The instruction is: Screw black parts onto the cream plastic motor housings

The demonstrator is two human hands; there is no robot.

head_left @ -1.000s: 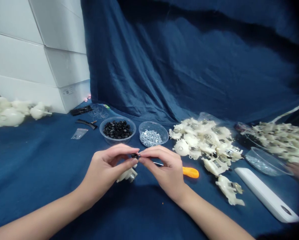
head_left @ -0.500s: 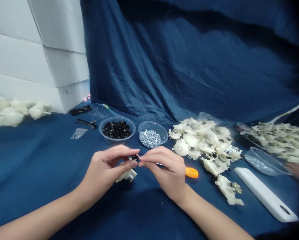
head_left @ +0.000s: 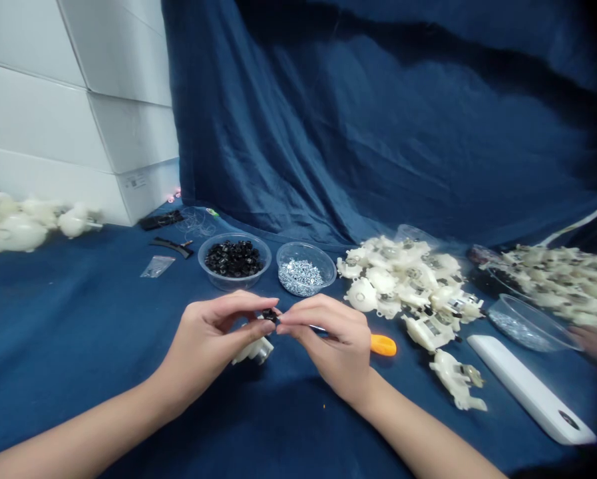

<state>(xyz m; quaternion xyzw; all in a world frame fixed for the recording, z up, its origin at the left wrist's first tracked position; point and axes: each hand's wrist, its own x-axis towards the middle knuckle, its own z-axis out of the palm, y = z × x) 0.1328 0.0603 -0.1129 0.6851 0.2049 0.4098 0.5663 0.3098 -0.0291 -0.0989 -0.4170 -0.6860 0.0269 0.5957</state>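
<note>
My left hand (head_left: 218, 336) pinches a small black plastic part (head_left: 269, 315) between thumb and fingertips. Close against that part, the closed fingertips of my right hand (head_left: 328, 339) meet it from the other side; whatever they hold is too small to make out. Behind my right hand shows the orange handle (head_left: 383, 344) of a tool, with a bit of its metal shaft visible past the fingers. Partly hidden by my left hand, a cream plastic piece with a silvery cylinder (head_left: 258, 351) rests on the blue cloth.
A clear bowl of black parts (head_left: 233, 258) and a bowl of screws (head_left: 303, 269) stand ahead. Cream plastic housings (head_left: 402, 276) are heaped to the right, near a long white case (head_left: 530, 389). Another person's hand (head_left: 595, 340) is at the far right. White boxes (head_left: 68, 113) are stacked left.
Both hands stay almost in place, still meeting at the black part, which has shifted very slightly between the fingertips.
</note>
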